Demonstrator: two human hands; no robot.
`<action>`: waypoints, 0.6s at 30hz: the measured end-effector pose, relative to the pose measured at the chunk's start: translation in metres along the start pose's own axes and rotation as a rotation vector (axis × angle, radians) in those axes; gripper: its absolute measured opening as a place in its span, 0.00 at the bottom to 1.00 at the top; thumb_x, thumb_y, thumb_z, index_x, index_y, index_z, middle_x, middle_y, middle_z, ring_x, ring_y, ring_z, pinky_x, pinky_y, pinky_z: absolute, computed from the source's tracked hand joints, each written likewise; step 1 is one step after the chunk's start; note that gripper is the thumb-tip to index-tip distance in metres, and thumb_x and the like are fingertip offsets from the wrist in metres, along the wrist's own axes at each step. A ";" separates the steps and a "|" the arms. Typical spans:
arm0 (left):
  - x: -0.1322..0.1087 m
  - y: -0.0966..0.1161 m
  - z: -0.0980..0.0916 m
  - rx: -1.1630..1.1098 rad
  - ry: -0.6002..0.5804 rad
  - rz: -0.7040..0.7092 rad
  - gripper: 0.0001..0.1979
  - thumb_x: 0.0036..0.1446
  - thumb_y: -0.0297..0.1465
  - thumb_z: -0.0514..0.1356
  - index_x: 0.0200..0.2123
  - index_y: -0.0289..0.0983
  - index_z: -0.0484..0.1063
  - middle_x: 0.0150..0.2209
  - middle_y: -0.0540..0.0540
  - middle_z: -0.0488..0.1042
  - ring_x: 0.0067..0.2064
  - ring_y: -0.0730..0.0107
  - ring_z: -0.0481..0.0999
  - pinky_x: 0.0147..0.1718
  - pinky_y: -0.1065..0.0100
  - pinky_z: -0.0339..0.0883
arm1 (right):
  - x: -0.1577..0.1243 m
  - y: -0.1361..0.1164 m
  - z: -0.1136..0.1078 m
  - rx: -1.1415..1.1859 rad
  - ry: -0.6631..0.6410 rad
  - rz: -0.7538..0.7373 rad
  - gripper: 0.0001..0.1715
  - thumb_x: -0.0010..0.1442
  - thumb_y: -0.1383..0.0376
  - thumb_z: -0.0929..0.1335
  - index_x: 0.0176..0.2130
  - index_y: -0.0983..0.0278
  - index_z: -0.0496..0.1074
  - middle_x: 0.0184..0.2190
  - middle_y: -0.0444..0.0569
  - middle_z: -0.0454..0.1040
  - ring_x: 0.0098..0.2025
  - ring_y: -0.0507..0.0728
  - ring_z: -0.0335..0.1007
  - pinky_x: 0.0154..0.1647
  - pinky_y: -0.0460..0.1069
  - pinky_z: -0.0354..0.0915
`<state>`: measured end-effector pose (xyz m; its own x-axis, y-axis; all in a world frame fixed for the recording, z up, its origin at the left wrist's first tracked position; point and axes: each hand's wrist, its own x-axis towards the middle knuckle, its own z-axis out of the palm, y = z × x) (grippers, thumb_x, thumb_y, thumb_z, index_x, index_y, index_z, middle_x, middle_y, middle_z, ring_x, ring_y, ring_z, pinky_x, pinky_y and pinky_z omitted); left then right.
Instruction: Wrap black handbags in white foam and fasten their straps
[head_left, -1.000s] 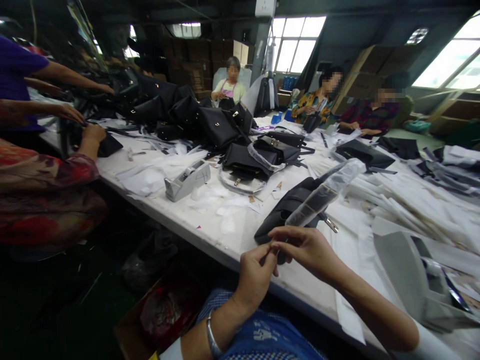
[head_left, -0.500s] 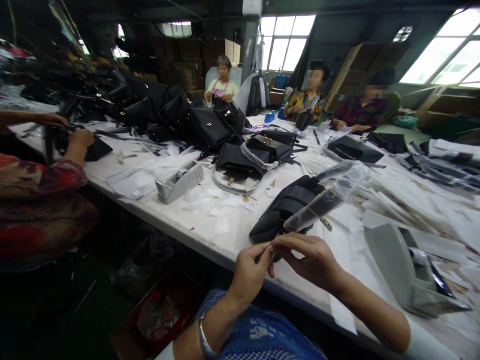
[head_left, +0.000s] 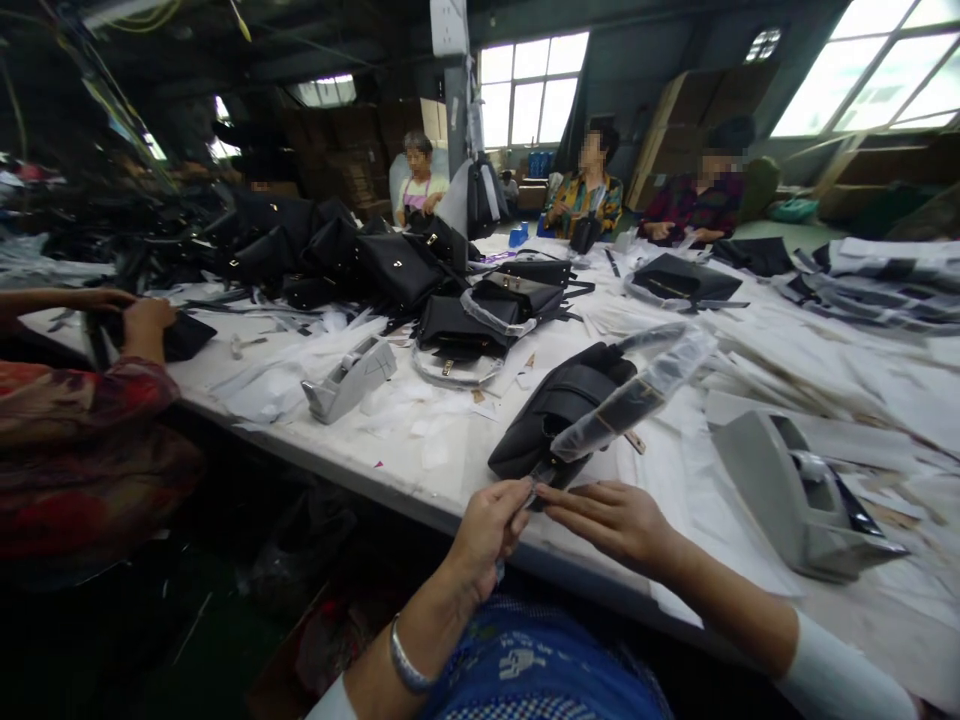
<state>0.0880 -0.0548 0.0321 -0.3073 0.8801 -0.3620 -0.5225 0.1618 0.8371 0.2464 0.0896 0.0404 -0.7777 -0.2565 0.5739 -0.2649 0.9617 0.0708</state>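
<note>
My left hand [head_left: 486, 530] is closed in a pinch on the near end of a black strap in a clear plastic sleeve [head_left: 631, 396]. The sleeved strap rises from my fingers across a black handbag [head_left: 551, 415] lying on the white table [head_left: 420, 455]. My right hand [head_left: 611, 517] lies just right of the left one, fingers stretched out and together, fingertips touching the strap's near end. A bracelet circles my left wrist.
A grey tape dispenser [head_left: 795, 495] stands at my right, another tape dispenser [head_left: 346, 378] left of centre. Several black bags [head_left: 390, 265] and white paper scraps cover the table. A co-worker's hands [head_left: 142, 320] work at far left; three seated people [head_left: 585, 190] work at the far side.
My right hand's fingers have straightened out from a pinch and dropped slightly. The left hand keeps its pinch on the strap end. The view has shifted right and down.
</note>
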 end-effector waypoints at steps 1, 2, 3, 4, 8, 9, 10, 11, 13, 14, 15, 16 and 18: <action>0.001 -0.001 0.001 0.025 0.019 0.015 0.21 0.54 0.49 0.64 0.33 0.35 0.70 0.16 0.60 0.54 0.16 0.84 0.43 0.15 0.75 0.35 | -0.005 -0.004 0.002 0.038 0.018 0.033 0.19 0.66 0.72 0.64 0.54 0.61 0.73 0.50 0.52 0.79 0.35 0.54 0.79 0.32 0.48 0.75; 0.001 -0.001 0.002 0.049 0.035 0.034 0.22 0.53 0.49 0.65 0.34 0.35 0.71 0.16 0.60 0.54 0.16 0.84 0.43 0.15 0.75 0.35 | -0.009 -0.007 0.003 0.094 0.044 0.090 0.19 0.65 0.72 0.64 0.53 0.60 0.74 0.47 0.51 0.80 0.33 0.54 0.79 0.31 0.48 0.75; 0.002 -0.002 0.002 0.072 0.053 0.057 0.22 0.53 0.49 0.65 0.36 0.35 0.72 0.16 0.60 0.54 0.16 0.84 0.43 0.15 0.75 0.36 | -0.012 -0.011 0.004 0.163 0.085 0.179 0.18 0.65 0.72 0.65 0.51 0.59 0.75 0.44 0.50 0.82 0.32 0.54 0.79 0.31 0.47 0.75; 0.003 -0.002 0.002 0.096 0.072 0.084 0.22 0.53 0.49 0.65 0.37 0.34 0.73 0.16 0.60 0.54 0.16 0.84 0.44 0.15 0.75 0.36 | -0.014 -0.014 0.003 0.236 0.143 0.308 0.16 0.64 0.71 0.66 0.50 0.59 0.76 0.41 0.49 0.82 0.31 0.54 0.79 0.31 0.47 0.75; 0.005 -0.004 -0.002 0.184 0.148 0.203 0.21 0.53 0.47 0.66 0.39 0.34 0.74 0.17 0.60 0.55 0.18 0.83 0.47 0.17 0.76 0.40 | -0.003 -0.009 -0.017 0.548 0.501 0.989 0.13 0.65 0.60 0.68 0.48 0.61 0.76 0.40 0.51 0.81 0.34 0.56 0.80 0.39 0.50 0.78; 0.006 -0.005 -0.003 0.203 0.167 0.236 0.21 0.53 0.46 0.67 0.38 0.34 0.74 0.17 0.59 0.55 0.19 0.83 0.48 0.17 0.76 0.41 | 0.006 -0.004 -0.025 0.664 0.579 1.102 0.17 0.65 0.56 0.68 0.50 0.61 0.75 0.43 0.52 0.81 0.38 0.57 0.80 0.44 0.52 0.77; 0.007 -0.006 -0.004 0.222 0.186 0.269 0.20 0.53 0.46 0.66 0.37 0.34 0.74 0.18 0.59 0.56 0.19 0.82 0.49 0.18 0.76 0.42 | 0.016 0.003 -0.034 0.802 0.633 1.171 0.21 0.66 0.53 0.67 0.53 0.62 0.73 0.47 0.54 0.80 0.44 0.59 0.80 0.49 0.54 0.75; 0.008 -0.007 -0.004 0.241 0.206 0.304 0.20 0.54 0.46 0.66 0.37 0.34 0.74 0.18 0.59 0.56 0.20 0.82 0.50 0.18 0.76 0.44 | 0.028 0.011 -0.044 0.948 0.667 1.203 0.25 0.66 0.50 0.65 0.55 0.62 0.71 0.50 0.55 0.78 0.50 0.60 0.77 0.54 0.55 0.73; 0.009 -0.009 -0.004 0.280 0.236 0.368 0.19 0.55 0.46 0.65 0.35 0.34 0.74 0.18 0.58 0.56 0.20 0.81 0.53 0.20 0.76 0.47 | 0.058 0.028 -0.063 1.187 0.683 1.216 0.28 0.67 0.46 0.63 0.55 0.63 0.70 0.54 0.57 0.75 0.55 0.59 0.74 0.59 0.55 0.69; 0.010 -0.010 -0.003 0.301 0.244 0.398 0.18 0.56 0.46 0.64 0.35 0.34 0.74 0.18 0.58 0.57 0.21 0.80 0.54 0.20 0.76 0.48 | 0.075 0.036 -0.073 1.264 0.679 1.213 0.29 0.67 0.46 0.62 0.54 0.63 0.70 0.53 0.57 0.76 0.55 0.59 0.73 0.59 0.54 0.69; 0.010 -0.011 -0.002 0.322 0.242 0.423 0.18 0.57 0.46 0.63 0.35 0.34 0.74 0.18 0.58 0.57 0.21 0.79 0.55 0.21 0.76 0.50 | 0.092 0.043 -0.082 1.315 0.673 1.205 0.28 0.67 0.46 0.61 0.53 0.64 0.70 0.52 0.58 0.76 0.54 0.59 0.74 0.58 0.53 0.70; 0.010 -0.013 0.000 0.342 0.233 0.446 0.18 0.58 0.46 0.63 0.34 0.35 0.74 0.18 0.57 0.58 0.22 0.79 0.57 0.22 0.75 0.52 | 0.108 0.050 -0.091 1.351 0.669 1.200 0.27 0.68 0.47 0.61 0.51 0.64 0.70 0.49 0.59 0.77 0.51 0.59 0.76 0.55 0.53 0.72; 0.007 -0.016 0.002 0.380 0.188 0.478 0.18 0.59 0.46 0.62 0.31 0.35 0.75 0.19 0.54 0.63 0.24 0.77 0.62 0.25 0.74 0.57 | 0.138 0.062 -0.108 1.399 0.658 1.215 0.24 0.68 0.49 0.61 0.48 0.66 0.70 0.41 0.57 0.79 0.42 0.58 0.78 0.46 0.52 0.76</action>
<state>0.0957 -0.0502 0.0171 -0.5892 0.8064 0.0504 0.0148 -0.0516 0.9986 0.1846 0.1241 0.2118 -0.6555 0.7552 0.0000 -0.2898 -0.2514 -0.9235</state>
